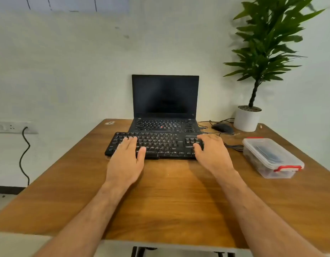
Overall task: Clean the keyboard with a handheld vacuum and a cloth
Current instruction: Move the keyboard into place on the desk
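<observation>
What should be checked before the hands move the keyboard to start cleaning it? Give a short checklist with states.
1. Left hand rests flat on the keyboard, fingers straight: ok.
2. Right hand rests on the keyboard's right end, not gripping: ok.
3. Keyboard overlaps the front of the open laptop: not ok, risk of knocking it.
4. Handheld vacuum and cloth in view: not ok, neither is visible.
5. Contents of the lidded plastic box: cannot tell.
6. Bare table in front of the keyboard: ok.
</observation>
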